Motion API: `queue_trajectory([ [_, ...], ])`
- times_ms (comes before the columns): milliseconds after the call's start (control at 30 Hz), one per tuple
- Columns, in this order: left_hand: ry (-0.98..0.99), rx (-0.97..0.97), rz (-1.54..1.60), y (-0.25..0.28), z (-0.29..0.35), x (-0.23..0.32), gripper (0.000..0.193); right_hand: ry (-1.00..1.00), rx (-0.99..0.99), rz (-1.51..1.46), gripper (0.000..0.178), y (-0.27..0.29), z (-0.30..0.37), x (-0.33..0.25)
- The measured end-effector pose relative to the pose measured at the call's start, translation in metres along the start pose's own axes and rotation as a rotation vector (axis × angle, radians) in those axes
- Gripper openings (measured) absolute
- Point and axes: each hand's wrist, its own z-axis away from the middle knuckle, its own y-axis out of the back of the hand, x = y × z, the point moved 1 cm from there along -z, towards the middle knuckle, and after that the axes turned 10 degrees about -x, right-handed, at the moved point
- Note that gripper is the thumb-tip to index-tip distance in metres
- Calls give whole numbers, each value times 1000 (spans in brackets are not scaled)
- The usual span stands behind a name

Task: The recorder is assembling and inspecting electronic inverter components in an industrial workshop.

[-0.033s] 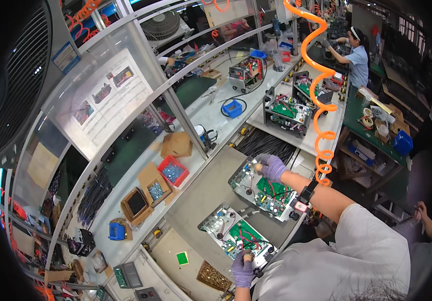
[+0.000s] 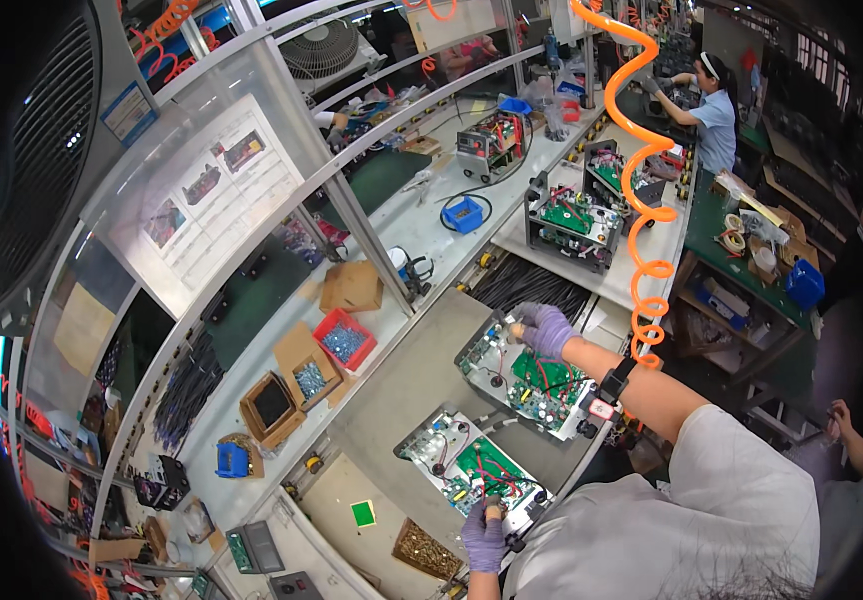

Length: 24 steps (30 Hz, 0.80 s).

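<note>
Two metal panels fitted with green circuit boards lie side by side on the grey work surface [image 2: 391, 370]. On the farther panel [image 2: 486, 352], my right hand [image 2: 547, 332], in a purple glove with bare fingertips, grips near the far corner. At the near end of the closer panel [image 2: 426, 440], the fingers of my left hand [image 2: 483, 540], gloved alike, are pinched by the red and black wires [image 2: 496, 482]. What they hold is too small to make out. Both panels carry wires, small components and black knobs at their near ends.
An orange coiled air hose [image 2: 646, 215] hangs at the right. Beyond the panels stand a red bin of screws [image 2: 343, 340], cardboard boxes [image 2: 351, 287] and a blue bin [image 2: 233, 460]. Partly built units [image 2: 576, 215] sit farther along. A co-worker [image 2: 716, 125] works at the far right.
</note>
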Motion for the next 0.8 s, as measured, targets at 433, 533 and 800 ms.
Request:
queue_trajectory([
  [433,40,-30,45,1,1,2,35,-209,-12,500,32,33,30,1],
  [533,42,-23,35,0,1,4,35,-188,79,626,31,39,34,10],
  [800,49,-36,15,-1,3,17,28,-244,-248,969,26,73,27,39],
])
